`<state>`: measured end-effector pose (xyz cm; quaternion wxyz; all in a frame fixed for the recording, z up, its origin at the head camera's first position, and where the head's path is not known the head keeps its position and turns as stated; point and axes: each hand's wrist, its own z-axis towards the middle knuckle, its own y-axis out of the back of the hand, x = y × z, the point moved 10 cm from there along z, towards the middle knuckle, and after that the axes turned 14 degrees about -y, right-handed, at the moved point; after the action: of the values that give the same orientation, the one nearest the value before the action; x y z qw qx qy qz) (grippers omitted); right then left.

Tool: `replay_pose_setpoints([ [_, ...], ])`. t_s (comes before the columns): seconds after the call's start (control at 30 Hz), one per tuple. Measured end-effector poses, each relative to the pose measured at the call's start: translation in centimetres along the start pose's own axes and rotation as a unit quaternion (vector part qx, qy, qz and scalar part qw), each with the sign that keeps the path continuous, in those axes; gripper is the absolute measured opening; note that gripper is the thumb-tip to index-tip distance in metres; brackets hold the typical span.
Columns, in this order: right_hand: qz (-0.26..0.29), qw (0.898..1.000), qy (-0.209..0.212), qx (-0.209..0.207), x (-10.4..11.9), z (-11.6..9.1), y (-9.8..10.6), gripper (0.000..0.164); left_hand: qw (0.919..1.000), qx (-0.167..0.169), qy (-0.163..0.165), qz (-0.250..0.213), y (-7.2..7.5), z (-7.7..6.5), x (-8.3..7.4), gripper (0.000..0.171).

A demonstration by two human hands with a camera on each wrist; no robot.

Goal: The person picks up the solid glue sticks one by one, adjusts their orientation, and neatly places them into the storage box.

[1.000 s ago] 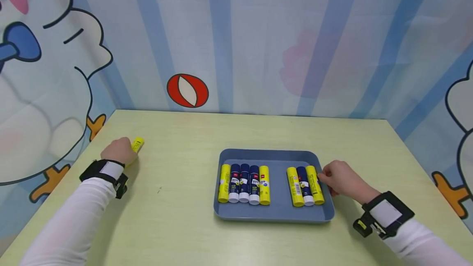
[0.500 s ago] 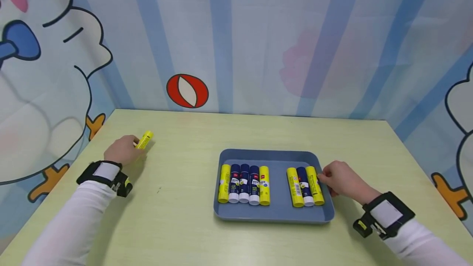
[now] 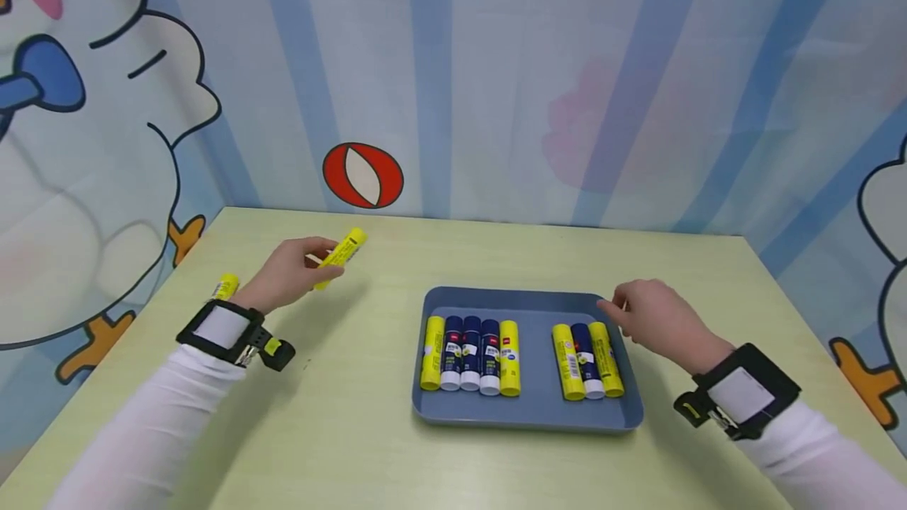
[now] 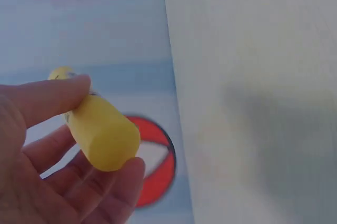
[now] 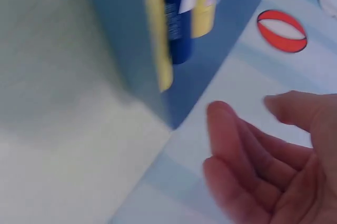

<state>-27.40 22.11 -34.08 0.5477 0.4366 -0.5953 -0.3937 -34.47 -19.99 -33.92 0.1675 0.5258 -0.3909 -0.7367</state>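
My left hand (image 3: 289,272) pinches a yellow glue stick (image 3: 344,249) between thumb and fingers, tilted above the table's back left. In the left wrist view, one round end of the yellow glue stick (image 4: 108,134) faces the camera. Over the right rim of a blue-grey tray (image 3: 527,419) is my right hand (image 3: 655,319), its fingers loosely bent around nothing. The right wrist view shows a gap between its thumb and fingers (image 5: 226,134). Inside the tray, a yellow, a dark blue and another yellow glue stick (image 3: 606,359) lie side by side at right.
At the tray's left, a row has dark blue glue sticks (image 3: 471,354) between two yellow ones. Another yellow glue stick (image 3: 226,286) lies on the table at far left, partly behind the left wrist. A printed cloth (image 3: 482,85) hangs along the table's back edge.
My left hand has lifted the yellow glue stick and carried it right, uncovering another one behind it. My right hand has risen slightly from the tray's right rim, its fingers spreading.
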Motion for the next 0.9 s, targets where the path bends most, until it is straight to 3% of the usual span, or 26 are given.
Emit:
replay_pose_setpoints([
  [0.17, 0.055, 0.998, 0.029, -0.018, 3.4, -0.6, 0.9, 0.029, 0.9979, 0.013, -0.064, 0.004, -2.5, 0.9, -4.9, 0.04],
  [0.33, 0.13, 0.989, 0.072, 0.003, 6.6, -1.5, 0.3, 0.043, 0.9905, 0.043, -0.127, 0.029, -5.4, 1.0, -9.6, 0.034],
  [0.53, 0.181, 0.977, 0.099, 0.051, 9.1, -2.1, -1.4, 0.047, 0.9653, 0.092, -0.227, 0.09, -8.9, 0.1, -14.9, 0.035],
  [0.73, 0.2, 0.966, 0.121, 0.107, 10.8, -2.9, -3.5, 0.042, 0.9376, 0.125, -0.3, 0.124, -11.5, -0.9, -17.8, 0.032],
  [0.9, 0.209, 0.957, 0.149, 0.137, 11.5, -3.5, -4.9, 0.031, 0.9304, 0.131, -0.316, 0.131, -12.2, -1.3, -18.8, 0.029],
])
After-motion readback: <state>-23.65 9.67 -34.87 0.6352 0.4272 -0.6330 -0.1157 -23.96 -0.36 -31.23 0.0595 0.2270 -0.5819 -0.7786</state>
